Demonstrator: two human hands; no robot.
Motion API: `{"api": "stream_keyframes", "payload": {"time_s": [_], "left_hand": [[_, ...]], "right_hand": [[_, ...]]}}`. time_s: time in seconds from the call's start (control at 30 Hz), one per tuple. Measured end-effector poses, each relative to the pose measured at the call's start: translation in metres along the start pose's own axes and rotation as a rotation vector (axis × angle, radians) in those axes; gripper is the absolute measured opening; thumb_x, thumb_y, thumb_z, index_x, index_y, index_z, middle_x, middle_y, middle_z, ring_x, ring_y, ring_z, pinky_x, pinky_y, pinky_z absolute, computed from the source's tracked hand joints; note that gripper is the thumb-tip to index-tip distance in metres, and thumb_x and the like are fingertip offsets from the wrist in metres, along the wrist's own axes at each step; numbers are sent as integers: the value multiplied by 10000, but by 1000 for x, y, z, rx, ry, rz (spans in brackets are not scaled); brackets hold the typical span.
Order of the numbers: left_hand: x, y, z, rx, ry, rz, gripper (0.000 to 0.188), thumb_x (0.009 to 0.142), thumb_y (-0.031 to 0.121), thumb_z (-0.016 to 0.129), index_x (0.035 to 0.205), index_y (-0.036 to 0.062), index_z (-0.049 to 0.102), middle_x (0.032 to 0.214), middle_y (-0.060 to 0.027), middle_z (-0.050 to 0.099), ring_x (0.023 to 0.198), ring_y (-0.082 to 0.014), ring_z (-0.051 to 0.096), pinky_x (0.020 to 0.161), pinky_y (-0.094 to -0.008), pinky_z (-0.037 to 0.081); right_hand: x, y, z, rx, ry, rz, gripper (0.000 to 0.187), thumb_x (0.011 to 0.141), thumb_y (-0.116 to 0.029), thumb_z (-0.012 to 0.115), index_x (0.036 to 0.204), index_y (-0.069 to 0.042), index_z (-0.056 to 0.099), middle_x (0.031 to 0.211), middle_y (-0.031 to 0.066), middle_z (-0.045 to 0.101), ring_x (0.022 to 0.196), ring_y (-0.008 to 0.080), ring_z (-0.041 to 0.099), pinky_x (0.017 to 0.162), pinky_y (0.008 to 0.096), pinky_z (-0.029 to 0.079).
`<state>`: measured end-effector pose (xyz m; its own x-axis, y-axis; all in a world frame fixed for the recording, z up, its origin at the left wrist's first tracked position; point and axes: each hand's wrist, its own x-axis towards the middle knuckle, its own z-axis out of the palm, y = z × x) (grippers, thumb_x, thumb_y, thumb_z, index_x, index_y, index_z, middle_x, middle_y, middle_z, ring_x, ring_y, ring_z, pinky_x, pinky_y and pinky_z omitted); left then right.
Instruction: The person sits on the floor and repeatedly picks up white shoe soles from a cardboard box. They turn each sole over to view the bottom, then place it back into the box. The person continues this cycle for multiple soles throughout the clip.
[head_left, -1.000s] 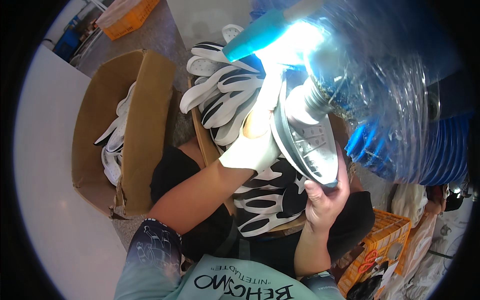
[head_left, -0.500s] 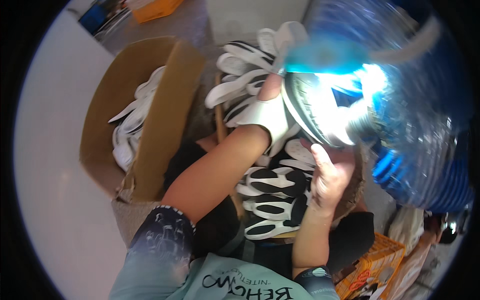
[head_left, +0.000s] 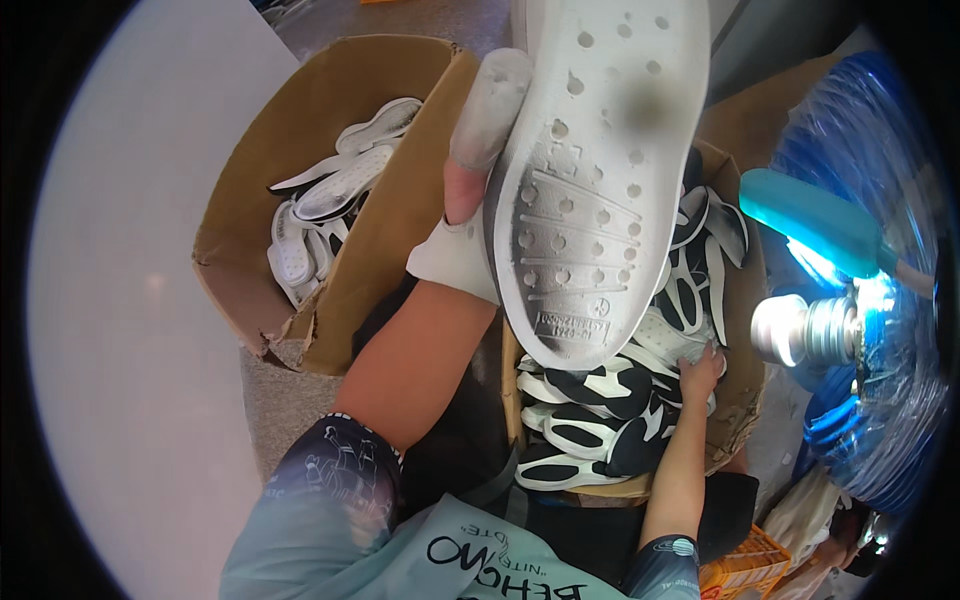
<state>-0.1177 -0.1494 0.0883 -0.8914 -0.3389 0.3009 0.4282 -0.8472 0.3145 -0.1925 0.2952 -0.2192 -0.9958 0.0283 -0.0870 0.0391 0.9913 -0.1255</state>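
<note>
white moulded shoe sole (head_left: 590,230), pierced with round holes, is held up over the far left part of the open carton (head_left: 745,390). it looks light and springy yet firm enough to keep its shape; its smooth face could slip, so the side edge near the middle seems the likely place to take hold. there the left hand (head_left: 466,190), partly covered in pale cloth, is clamped on it, thumb along the left edge, other fingers hidden. the right hand (head_left: 702,372) reaches inside the carton onto a pale perforated sole (head_left: 665,338); i cannot tell whether its fingers have closed round it. black-and-white soles (head_left: 585,430) lie in rows at the carton's near end. left of the carton stand a second carton (head_left: 400,240) of loose soles (head_left: 345,185) on grey floor (head_left: 275,410) and a pale smooth panel (head_left: 130,300); right of the carton, a lit teal lamp (head_left: 810,220), a ribbed metal cylinder (head_left: 825,332) and an orange crate (head_left: 745,568).
</note>
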Motion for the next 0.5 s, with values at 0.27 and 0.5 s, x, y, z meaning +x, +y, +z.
{"api": "stream_keyframes", "payload": {"time_s": [0.27,0.5], "left_hand": [[11,-5,-8,92,-54,55,441,1004,298,506,1340,13,527,977,-83,559,854,-207,526,818,-370,458],[4,-53,-50,-254,491,-29,623,954,504,424,1283,-12,541,936,-136,611,790,-283,545,727,-420,453]], "right_hand": [[6,11,-21,-165,85,35,591,703,-189,813,1252,-103,613,1296,139,538,1178,397,505,959,529,452],[-32,-3,-98,157,125,-238,341,784,-166,764,1090,-59,659,1010,191,685,986,402,627,861,475,488]]}}
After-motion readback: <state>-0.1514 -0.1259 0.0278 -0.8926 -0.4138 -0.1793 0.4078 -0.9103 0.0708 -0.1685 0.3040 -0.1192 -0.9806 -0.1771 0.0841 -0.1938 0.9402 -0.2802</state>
